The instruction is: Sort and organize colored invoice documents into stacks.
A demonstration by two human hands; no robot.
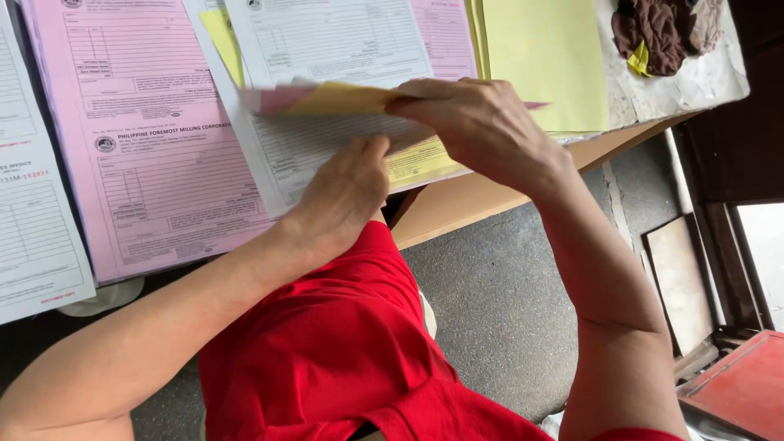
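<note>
Two bare hands work over a set of printed forms near the table's front edge. We see the right hand [482, 126] pinching a lifted bundle of pink and yellow sheets [327, 100], fingers curled narrow around its edge, holding it up off the white form [327, 147] below. At eight o'clock from that hand, the left hand [343, 196] presses down on the white form, its fingers bent and close together. At nine o'clock lies a pink form stack [147, 147]; at one o'clock, a plain yellow paper stack [543, 61]. A brown cloth [661, 33] sits at the table's far right corner.
</note>
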